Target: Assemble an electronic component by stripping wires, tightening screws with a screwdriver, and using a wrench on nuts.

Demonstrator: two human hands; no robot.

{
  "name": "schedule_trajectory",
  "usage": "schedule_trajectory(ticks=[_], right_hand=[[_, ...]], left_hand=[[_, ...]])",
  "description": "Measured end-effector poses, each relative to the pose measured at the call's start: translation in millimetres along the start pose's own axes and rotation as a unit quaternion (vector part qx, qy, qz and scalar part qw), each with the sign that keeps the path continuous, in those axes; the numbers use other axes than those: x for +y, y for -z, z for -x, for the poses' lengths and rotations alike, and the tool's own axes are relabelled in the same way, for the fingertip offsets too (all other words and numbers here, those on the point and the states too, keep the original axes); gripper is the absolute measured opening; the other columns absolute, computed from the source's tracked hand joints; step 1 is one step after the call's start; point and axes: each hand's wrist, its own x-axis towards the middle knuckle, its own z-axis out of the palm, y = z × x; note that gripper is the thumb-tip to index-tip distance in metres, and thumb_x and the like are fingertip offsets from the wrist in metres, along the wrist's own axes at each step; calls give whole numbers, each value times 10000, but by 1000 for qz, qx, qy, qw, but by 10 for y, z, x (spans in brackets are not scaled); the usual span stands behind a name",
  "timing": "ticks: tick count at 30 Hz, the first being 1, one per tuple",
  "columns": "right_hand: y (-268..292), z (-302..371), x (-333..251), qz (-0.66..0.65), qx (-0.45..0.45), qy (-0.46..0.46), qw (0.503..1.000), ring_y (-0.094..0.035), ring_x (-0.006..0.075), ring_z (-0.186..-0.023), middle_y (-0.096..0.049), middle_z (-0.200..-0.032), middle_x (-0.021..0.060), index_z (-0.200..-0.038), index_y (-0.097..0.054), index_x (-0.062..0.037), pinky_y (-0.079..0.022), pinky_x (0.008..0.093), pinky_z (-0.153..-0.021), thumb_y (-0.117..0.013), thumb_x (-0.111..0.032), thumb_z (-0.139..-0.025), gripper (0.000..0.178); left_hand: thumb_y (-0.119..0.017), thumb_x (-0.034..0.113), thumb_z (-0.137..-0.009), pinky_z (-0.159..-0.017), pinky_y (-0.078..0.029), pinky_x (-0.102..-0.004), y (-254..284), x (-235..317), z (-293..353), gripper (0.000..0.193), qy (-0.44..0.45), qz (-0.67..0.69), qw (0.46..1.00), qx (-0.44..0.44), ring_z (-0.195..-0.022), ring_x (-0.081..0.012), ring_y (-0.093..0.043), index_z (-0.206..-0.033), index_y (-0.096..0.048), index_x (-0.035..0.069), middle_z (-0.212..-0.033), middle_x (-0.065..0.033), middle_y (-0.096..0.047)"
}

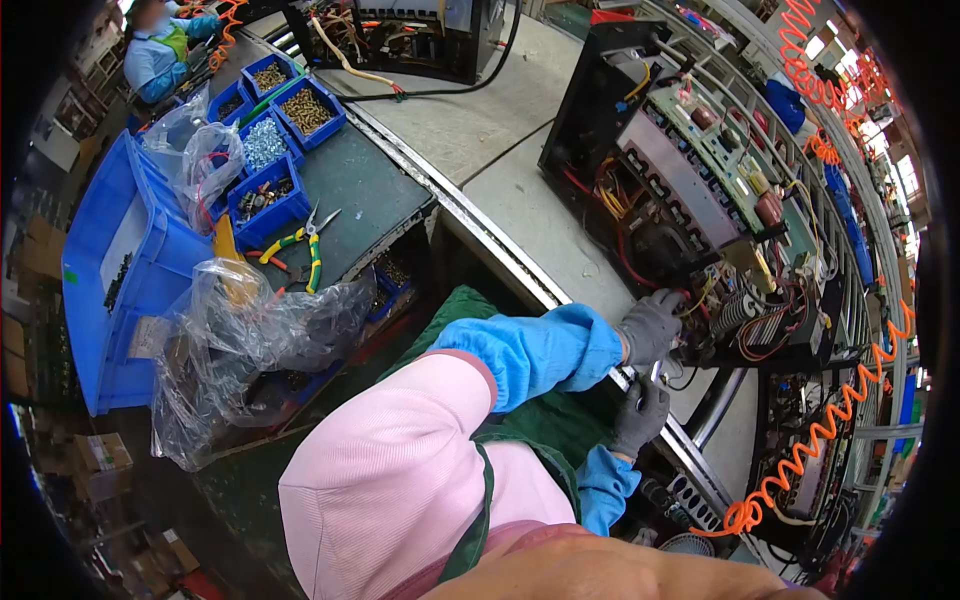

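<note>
An opened black power unit (705, 235) with circuit boards, heat sinks and loose wires stands on the bench in front of me. My left hand (650, 325), in a grey glove, reaches to its lower near edge beside a red wire (630, 262). The fingers are bent closed, and whatever is in them is hidden. Close by, nearer my body, my right hand (640, 415), also gloved, is closed around a small silvery piece (656, 371) that sticks up toward the left hand. Its kind is too small to tell.
Blue bins (306, 112) of screws and small parts stand on the side table to the left, near yellow-green pliers (312, 245). Clear plastic bags (255, 340) drape over a large blue bin (120, 270). An orange coiled hose (810, 450) hangs at right. Another person (155, 60) works far left.
</note>
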Motion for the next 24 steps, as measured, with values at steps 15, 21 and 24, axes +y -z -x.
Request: schedule_trajectory(ticks=[15,21,24], right_hand=[[42,-87,-74,13,16,-27,999,-609,262,-776,-608,-790,47,-931,-734,-196,-485,403,-653,-724,-218,-820,113],[142,-15,-242,-182,38,-136,973,-605,197,-712,-643,-840,56,-1127,-708,-132,-476,320,-628,-634,-165,-903,238],[169,183,-176,-380,39,-321,867,-557,106,-676,-622,-831,25,-1222,-654,-44,-442,257,-606,-594,-136,-928,314]], left_hand=[[-699,233,-822,-831,-506,-434,-151,-228,-264,259,-42,-15,998,-54,-990,-308,-633,-1080,-698,210,-1067,-71,-676],[-695,239,-844,-848,-520,-425,-117,-418,-267,300,-57,58,995,-52,-996,-326,-642,-1142,-688,211,-1081,-88,-683],[-694,262,-857,-848,-518,-423,-44,-359,-285,286,-31,74,995,-67,-997,-330,-641,-1136,-692,202,-1092,-101,-677]])
